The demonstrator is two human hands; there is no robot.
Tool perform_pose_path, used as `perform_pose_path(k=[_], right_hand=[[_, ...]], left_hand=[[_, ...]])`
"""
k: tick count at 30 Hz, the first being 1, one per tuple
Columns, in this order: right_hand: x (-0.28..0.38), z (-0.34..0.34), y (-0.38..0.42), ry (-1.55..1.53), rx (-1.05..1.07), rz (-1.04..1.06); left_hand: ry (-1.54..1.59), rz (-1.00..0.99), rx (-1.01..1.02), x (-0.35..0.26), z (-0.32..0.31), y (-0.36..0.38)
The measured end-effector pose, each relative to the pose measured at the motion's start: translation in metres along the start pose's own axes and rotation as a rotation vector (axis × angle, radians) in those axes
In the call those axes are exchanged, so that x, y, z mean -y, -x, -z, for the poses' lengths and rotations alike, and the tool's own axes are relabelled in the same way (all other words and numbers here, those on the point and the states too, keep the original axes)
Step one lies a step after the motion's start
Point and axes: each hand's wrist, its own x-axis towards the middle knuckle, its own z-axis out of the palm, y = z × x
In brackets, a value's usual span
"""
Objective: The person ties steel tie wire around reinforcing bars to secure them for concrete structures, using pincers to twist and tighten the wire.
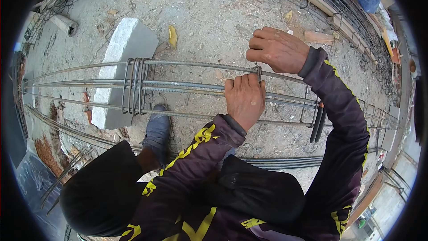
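Observation:
A long rebar cage [187, 87] of several parallel steel bars lies across in front of me. My left hand [245, 98] is closed over the upper bars near a steel stirrup [259, 72] that stands on the top bar. My right hand [276, 49] is closed just above that stirrup, fingers curled at its top; whether it pinches wire or the stirrup itself is hidden. A bunch of several stirrups [136, 85] sits around the bars to the left. Two more stirrups [317, 122] hang on the cage to the right.
A grey concrete block [122, 67] props the cage on the left. My shoe [158, 131] stands on the dusty ground under the bars. More rebar cages [339, 22] and wooden planks run along the far edge. Loose bars [67, 169] lie at lower left.

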Motion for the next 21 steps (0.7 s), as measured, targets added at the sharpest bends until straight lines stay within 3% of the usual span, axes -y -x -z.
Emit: perform_pose_path(k=[5,8,11,19,21], right_hand=[[-0.017,-0.008,-0.022,-0.175,0.214,-0.037],[-0.030,-0.017,-0.019,-0.410,0.196,-0.107],[-0.035,-0.021,-0.012,-0.667,0.242,-0.303],[-0.016,-0.031,0.010,-0.923,0.251,-0.809],[-0.012,-0.019,0.002,-0.840,0.404,-0.910]], left_hand=[[0.020,0.002,-0.004,0.001,-0.002,0.001],[0.027,0.003,-0.008,0.002,-0.001,0.000],[0.040,0.017,-0.001,0.000,0.000,0.001],[0.076,0.037,-0.019,0.001,-0.001,0.002],[0.079,0.051,-0.017,0.001,0.000,0.001]])
